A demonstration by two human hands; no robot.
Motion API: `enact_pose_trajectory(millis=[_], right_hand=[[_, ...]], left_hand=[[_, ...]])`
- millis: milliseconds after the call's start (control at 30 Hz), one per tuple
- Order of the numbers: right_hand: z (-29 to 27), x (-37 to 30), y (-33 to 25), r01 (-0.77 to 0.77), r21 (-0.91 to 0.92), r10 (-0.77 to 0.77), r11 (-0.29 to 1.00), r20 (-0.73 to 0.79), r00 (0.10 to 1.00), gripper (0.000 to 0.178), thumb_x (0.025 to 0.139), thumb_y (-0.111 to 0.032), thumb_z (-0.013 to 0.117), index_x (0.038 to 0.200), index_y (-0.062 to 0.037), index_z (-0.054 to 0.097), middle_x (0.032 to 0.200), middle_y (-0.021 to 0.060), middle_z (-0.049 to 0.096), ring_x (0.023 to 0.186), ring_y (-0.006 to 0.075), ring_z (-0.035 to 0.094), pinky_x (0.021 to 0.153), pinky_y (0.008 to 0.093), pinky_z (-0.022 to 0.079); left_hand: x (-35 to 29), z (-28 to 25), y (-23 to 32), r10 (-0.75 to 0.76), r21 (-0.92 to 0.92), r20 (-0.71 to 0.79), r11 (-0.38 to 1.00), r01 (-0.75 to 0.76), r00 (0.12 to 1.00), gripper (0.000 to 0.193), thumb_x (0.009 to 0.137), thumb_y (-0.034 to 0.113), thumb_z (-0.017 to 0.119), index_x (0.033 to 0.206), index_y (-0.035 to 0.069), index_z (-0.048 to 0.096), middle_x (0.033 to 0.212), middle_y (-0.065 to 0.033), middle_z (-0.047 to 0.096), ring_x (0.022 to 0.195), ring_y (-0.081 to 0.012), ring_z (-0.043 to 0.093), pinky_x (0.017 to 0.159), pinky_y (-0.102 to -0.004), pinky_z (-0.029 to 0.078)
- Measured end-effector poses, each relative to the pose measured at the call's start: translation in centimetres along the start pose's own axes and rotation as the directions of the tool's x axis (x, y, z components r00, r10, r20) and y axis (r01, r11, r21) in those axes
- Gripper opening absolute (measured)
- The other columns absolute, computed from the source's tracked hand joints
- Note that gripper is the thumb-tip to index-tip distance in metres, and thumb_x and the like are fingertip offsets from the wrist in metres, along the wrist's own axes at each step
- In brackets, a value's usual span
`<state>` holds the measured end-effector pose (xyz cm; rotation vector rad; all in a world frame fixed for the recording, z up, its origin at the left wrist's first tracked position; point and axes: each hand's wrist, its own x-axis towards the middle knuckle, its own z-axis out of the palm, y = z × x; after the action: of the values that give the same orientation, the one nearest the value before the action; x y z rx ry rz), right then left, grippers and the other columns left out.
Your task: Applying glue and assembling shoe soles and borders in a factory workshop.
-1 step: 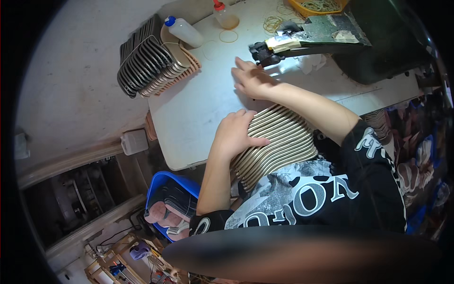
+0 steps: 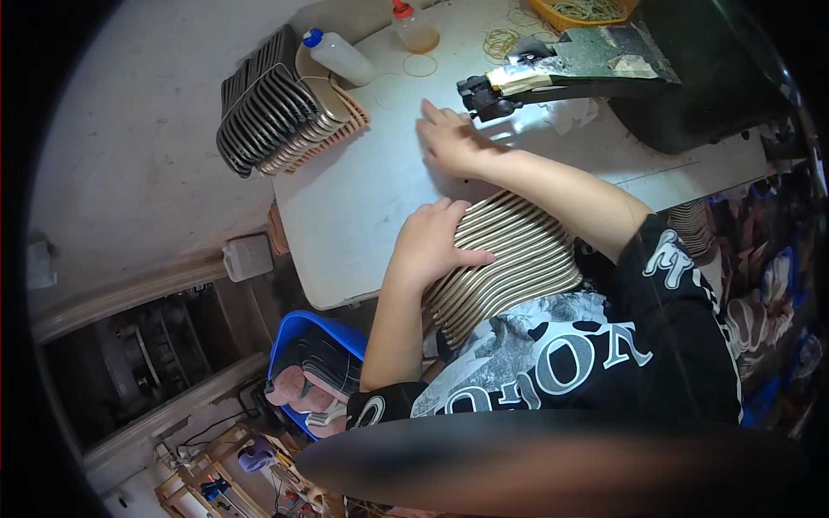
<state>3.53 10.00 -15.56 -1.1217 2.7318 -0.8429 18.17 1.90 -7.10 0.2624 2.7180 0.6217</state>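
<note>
A thick stack of shoe soles with gold edges [image 2: 514, 255] lies packed together between my body and the table edge. My left hand [image 2: 432, 246] grips the stack's left side, its thumb lying across the edges and its fingers curled over the far corner. Over the white table, beyond the stack, my right hand [image 2: 453, 142] is open with fingers apart, and nothing shows in it. Just past that hand, to its right, is the dark head of a machine arm [image 2: 490, 97].
Banded black and tan soles [image 2: 268, 121] stand at the table's far left, beside a white bottle with a blue cap [image 2: 339, 59]. A red-capped bottle [image 2: 416, 34], loose rubber bands [image 2: 501, 43] and a yellow basket [image 2: 557, 19] sit farther back. A blue bin [image 2: 289, 332] stands lower left.
My right hand has shifted slightly left, away from the machine head. My left hand stays on the stack.
</note>
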Motion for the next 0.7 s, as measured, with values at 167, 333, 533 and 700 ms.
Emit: enact_pose_trajectory(millis=[167,333,533,700], right_hand=[[2.2,4.7,-2.5,0.030,-0.122,-0.054,0.992,-0.198,0.979,0.045,0.074,-0.007,0.060,0.116,0.0044,0.052,0.132,0.0254,0.044,0.106,0.0329,0.055,0.086,0.0440,0.047],[2.7,6.1,-2.9,-0.211,-0.111,0.198,0.971,-0.117,0.973,0.023,0.082,-0.010,0.052,0.101,-0.0041,0.063,0.105,0.0106,0.062,0.106,0.0259,0.055,0.082,0.0417,0.044],[-2.3,-0.9,-4.2,-0.052,0.194,0.051,0.980,0.011,0.999,0.011,0.085,-0.011,0.055,0.089,-0.0039,0.061,0.087,0.0110,0.065,0.094,0.0293,0.058,0.085,0.0444,0.039],[-8.7,-9.7,-2.3,-0.105,0.806,0.094,0.583,0.062,0.994,0.010,0.089,-0.011,0.055,0.095,-0.0018,0.054,0.080,0.0063,0.062,0.077,0.0153,0.062,0.071,0.0290,0.049]], left_hand=[[0.3,-0.3,0.6,-0.013,0.073,0.036,0.997,0.010,0.999,0.070,0.058,0.052,0.078,0.102,0.000,0.060,0.094,-0.0180,0.059,0.092,-0.0356,0.057,0.081,-0.0416,0.046],[0.5,0.4,0.4,0.002,0.068,0.010,0.998,-0.003,1.000,0.076,0.058,0.054,0.079,0.104,-0.001,0.056,0.094,-0.0193,0.060,0.091,-0.0375,0.057,0.081,-0.0417,0.046],[-0.2,0.7,0.1,-0.029,0.025,-0.051,0.999,0.030,0.998,0.080,0.057,0.052,0.080,0.105,-0.005,0.054,0.097,-0.0232,0.062,0.094,-0.0379,0.059,0.083,-0.0420,0.046],[0.4,1.0,1.1,-0.033,0.063,-0.030,0.997,0.035,0.999,0.074,0.059,0.054,0.079,0.101,-0.003,0.056,0.094,-0.0210,0.063,0.091,-0.0363,0.060,0.082,-0.0416,0.047]])
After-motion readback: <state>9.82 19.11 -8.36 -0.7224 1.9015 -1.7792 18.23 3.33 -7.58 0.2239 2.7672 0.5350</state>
